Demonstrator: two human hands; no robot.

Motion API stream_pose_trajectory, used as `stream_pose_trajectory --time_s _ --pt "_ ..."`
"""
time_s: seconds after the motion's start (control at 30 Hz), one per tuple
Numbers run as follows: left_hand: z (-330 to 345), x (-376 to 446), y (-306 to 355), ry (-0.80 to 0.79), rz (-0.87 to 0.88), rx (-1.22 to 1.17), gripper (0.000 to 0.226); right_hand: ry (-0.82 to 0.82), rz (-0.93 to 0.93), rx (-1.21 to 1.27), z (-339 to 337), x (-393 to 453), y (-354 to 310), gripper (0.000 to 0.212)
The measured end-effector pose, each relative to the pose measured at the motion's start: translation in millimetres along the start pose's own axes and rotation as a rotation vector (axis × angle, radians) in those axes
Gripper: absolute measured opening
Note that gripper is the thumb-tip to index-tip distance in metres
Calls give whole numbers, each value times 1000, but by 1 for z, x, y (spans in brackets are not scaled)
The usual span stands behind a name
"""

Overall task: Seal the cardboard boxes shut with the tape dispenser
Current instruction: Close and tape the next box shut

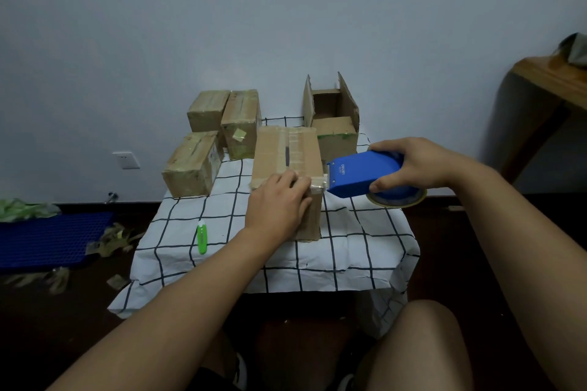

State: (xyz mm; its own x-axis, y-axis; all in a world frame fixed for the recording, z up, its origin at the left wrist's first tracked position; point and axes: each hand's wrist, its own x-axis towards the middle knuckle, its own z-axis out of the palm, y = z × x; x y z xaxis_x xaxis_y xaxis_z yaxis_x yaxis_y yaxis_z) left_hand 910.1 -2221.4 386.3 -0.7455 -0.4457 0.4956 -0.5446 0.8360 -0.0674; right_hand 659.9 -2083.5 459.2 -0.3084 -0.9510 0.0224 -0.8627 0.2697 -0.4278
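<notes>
Grid-patterned desk (359, 251) against a pale wall, cardboard boxes on top
Left hand (279, 200) presses flat on the middle box (287, 155); right hand (422, 165) grips the blue tape dispenser (359, 174) at the box's right edge

A plain pale wall (222, 16) fills the background, with a white socket (126, 160) low on it. The floor (47, 311) is dark and littered with tape scraps (111, 240) beside a blue plastic mat (47, 238). A wooden table (546, 79) stands at the right edge.
</notes>
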Motion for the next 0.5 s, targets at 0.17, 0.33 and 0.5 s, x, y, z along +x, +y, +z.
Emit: stream_pose_trajectory --time_s 0.17,0.33,0.5 --pt "1 0 -1 -1 -10 -1 26 -8 26 30 1 0 5 82" --pt "2 1 0 -13 -10 4 25 -25 49 38 3 1 7 83" --pt "3 1 1 -9 -8 -3 26 -88 18 -88 -2 5 -11 91"
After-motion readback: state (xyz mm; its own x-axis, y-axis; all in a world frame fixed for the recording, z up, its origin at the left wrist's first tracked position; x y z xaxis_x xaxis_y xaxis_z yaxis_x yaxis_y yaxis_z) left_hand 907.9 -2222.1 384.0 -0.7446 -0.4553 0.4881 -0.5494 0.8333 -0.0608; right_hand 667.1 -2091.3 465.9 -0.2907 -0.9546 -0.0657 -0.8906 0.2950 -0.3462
